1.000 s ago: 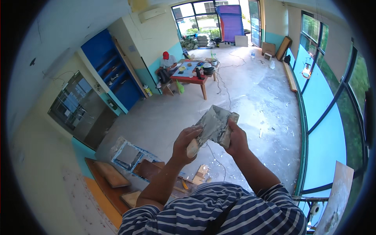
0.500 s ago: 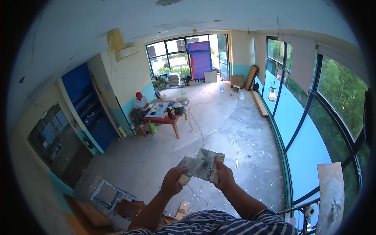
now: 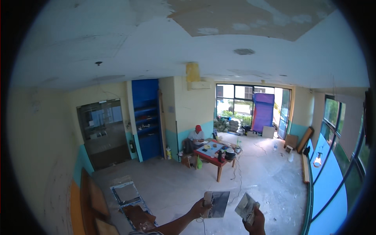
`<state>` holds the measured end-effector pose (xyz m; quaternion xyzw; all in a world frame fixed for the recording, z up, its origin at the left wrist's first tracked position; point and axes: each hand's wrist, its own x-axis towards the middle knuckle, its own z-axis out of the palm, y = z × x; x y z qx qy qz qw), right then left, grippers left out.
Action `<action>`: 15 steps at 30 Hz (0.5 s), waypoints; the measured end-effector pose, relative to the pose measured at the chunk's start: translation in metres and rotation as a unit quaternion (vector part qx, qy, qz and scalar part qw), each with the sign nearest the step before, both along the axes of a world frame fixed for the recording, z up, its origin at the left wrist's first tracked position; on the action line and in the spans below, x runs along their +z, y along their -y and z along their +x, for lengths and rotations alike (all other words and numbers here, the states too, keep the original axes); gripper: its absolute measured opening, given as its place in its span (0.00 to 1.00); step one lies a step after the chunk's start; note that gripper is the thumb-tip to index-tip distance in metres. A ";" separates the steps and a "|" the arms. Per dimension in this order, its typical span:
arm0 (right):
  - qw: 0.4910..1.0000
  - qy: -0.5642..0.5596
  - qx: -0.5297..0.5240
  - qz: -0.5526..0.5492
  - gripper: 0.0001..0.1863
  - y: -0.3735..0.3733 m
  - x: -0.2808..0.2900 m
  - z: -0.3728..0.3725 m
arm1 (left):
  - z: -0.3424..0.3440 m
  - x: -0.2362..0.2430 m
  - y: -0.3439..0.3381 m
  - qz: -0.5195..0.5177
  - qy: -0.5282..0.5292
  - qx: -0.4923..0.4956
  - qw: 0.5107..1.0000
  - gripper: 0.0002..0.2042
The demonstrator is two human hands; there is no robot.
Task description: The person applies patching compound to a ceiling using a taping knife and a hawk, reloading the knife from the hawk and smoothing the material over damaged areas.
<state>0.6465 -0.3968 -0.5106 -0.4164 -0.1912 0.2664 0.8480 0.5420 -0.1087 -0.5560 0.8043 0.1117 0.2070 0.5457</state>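
Two plaster-smeared trowels low in view, held apart, not touching. Left hand has its grip closed round the pale handle of a flat rectangular trowel, dark grey blade facing up, w/ wet-looking smears. Right hand is closed round the lower edge of a smaller trowel, blade tilted, grey-white mix on it. Both forearms come up from the bottom edge; right one mostly cut off by the frame.

Below and behind the hands: bare concrete floor, dusty, w/ a cable trailing across it. To the left on the floor, a metal frame and brown boards leaning on the wall.

Further back, a red bench cluttered w/ small items; a seated person in a red cap beside it. Blue shelving on the wall behind, glass doors at the far end, purple panel propped by them. Patchy ceiling fills the upper half.
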 end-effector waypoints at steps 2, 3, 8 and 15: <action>0.895 -0.241 0.279 0.253 0.20 0.001 -0.013 0.000 | 0.007 -0.013 -0.004 -0.158 0.048 -0.029 0.986 0.27; 0.929 -0.239 0.199 0.199 0.19 -0.003 -0.015 -0.004 | 0.005 -0.015 -0.006 -0.144 0.009 -0.012 0.989 0.27; 0.928 -0.319 0.137 0.139 0.19 -0.009 0.009 -0.025 | -0.009 -0.043 -0.011 -0.195 0.010 0.051 0.980 0.26; 0.924 -0.293 0.184 0.164 0.18 0.003 -0.019 -0.002 | -0.062 0.009 0.021 -0.265 -0.012 0.173 0.949 0.22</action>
